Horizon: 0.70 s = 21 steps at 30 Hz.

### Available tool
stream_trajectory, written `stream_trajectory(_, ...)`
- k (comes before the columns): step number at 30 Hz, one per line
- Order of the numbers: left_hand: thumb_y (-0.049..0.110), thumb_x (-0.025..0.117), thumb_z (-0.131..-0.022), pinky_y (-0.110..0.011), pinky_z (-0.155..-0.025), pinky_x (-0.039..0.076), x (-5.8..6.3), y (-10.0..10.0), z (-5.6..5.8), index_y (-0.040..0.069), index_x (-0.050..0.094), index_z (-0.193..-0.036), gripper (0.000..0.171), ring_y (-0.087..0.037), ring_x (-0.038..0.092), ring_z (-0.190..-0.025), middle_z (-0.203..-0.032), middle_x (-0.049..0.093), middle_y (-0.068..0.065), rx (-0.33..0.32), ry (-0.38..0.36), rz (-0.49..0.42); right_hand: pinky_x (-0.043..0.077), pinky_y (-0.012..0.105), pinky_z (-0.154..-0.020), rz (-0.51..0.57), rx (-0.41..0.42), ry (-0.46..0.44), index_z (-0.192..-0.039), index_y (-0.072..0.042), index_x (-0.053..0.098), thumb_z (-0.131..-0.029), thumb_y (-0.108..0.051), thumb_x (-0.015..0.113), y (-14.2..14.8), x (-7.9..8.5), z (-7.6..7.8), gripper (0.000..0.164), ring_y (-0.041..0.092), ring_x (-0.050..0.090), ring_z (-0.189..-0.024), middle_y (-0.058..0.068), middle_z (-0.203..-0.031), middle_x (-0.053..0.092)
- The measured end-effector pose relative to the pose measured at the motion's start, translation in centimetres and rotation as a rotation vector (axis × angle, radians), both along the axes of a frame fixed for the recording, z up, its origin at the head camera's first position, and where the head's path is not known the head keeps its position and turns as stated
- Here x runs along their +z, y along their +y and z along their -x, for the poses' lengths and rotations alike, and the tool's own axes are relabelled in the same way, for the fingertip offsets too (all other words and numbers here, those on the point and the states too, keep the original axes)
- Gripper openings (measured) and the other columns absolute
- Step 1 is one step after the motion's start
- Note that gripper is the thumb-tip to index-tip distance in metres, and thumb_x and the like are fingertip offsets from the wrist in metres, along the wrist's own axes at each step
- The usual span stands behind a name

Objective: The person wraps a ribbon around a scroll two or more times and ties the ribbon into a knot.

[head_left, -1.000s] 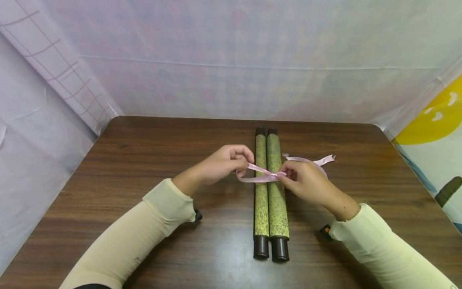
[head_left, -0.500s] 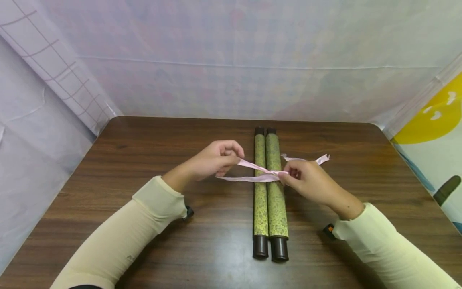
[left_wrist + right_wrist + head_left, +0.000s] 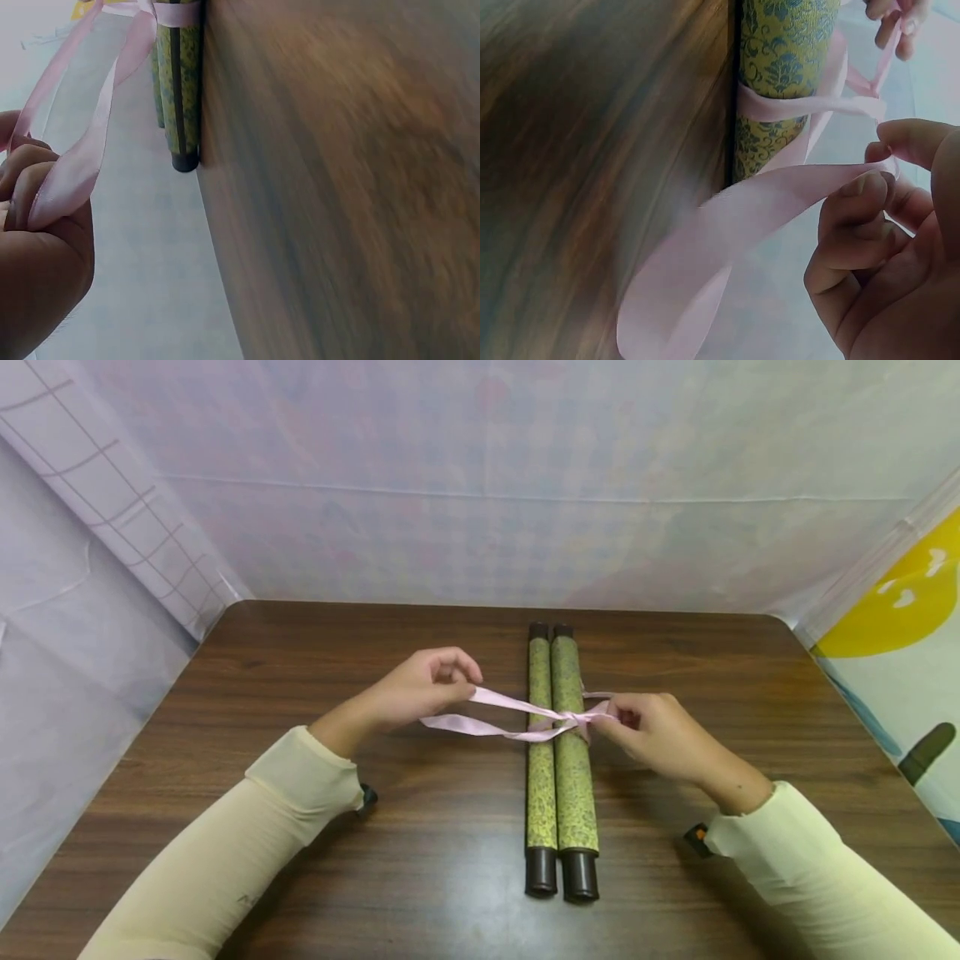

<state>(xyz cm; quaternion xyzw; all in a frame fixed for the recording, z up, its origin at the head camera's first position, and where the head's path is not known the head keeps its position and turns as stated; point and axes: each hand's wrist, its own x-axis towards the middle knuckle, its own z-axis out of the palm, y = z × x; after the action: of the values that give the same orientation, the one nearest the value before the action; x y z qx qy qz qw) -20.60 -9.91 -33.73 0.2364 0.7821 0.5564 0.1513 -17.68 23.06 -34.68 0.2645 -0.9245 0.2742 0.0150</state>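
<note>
Two rolled scrolls, a left scroll (image 3: 542, 777) and a right scroll (image 3: 575, 785), lie side by side, patterned yellow-green with dark end knobs. Around them passes a pink ribbon (image 3: 517, 703), crossed in a knot above the right scroll. My left hand (image 3: 420, 689), left of the scrolls, pinches one stretch of the ribbon; the band also runs over its curled fingers in the left wrist view. Just right of the scrolls, my right hand (image 3: 660, 735) pinches the ribbon between thumb and forefinger. From that pinch a long ribbon tail (image 3: 705, 232) hangs in the right wrist view.
The scrolls lie on a brown wood-grain table (image 3: 337, 860) with rounded far corners. Behind it hangs a pale checked curtain (image 3: 487, 510). At the right is a cloth with a yellow printed figure (image 3: 900, 602).
My left hand has moved left, drawing out a longer stretch of ribbon. My right hand has shifted slightly right, and the ribbon's loose end at the right has pulled in. The scrolls stay put.
</note>
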Motion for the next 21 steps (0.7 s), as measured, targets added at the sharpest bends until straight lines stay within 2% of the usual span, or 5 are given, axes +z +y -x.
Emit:
stream_trajectory(4, 0.015, 0.062, -0.089, -0.026, -0.055, 0.04, 0.0, -0.6, 0.1, -0.001, 0.059, -0.104, 0.022, -0.022, 0.051, -0.062, -0.08, 0.06, -0.014, 0.015, 0.064, 0.079, 0.034, 0.024, -0.04, 0.003, -0.007, -0.006, -0.061, -0.017, 0.049, -0.091, -0.033, 0.06, 0.4, 0.0, 0.1, 0.036, 0.009, 0.038, -0.045, -0.004, -0.052, 0.041)
stream_trajectory(7, 0.014, 0.064, -0.087, -0.029, -0.061, 0.041, 0.1, -1.0, 0.1, 0.001, 0.061, -0.102, 0.02, -0.027, 0.054, -0.073, -0.082, 0.061, -0.014, 0.027, 0.081, 0.124, 0.032, 0.024, -0.041, 0.009, -0.005, -0.003, -0.06, -0.016, 0.046, -0.091, -0.032, 0.06, 0.6, -0.1, 0.2, 0.038, 0.009, 0.036, -0.045, -0.004, -0.052, 0.038)
stream_trajectory(16, 0.02, 0.066, -0.086, -0.031, -0.067, 0.041, -0.2, -3.0, 0.2, 0.002, 0.064, -0.101, 0.023, -0.02, 0.054, -0.072, -0.076, 0.062, -0.009, 0.056, 0.089, 0.228, 0.031, 0.024, -0.042, 0.004, 0.009, 0.027, -0.058, -0.015, 0.042, -0.092, -0.03, 0.06, 1.1, -0.2, 0.4, 0.041, 0.008, 0.034, -0.045, -0.005, -0.051, 0.035)
stream_trajectory(21, 0.027, 0.066, -0.087, -0.028, -0.056, 0.039, -0.3, -4.3, 0.1, 0.007, 0.067, -0.098, 0.023, -0.019, 0.05, -0.065, -0.075, 0.062, -0.013, 0.075, 0.096, 0.284, 0.031, 0.024, -0.042, -0.004, 0.005, 0.035, -0.057, -0.015, 0.041, -0.091, -0.031, 0.061, 1.3, -0.4, 0.5, 0.042, 0.008, 0.034, -0.044, -0.005, -0.05, 0.034)
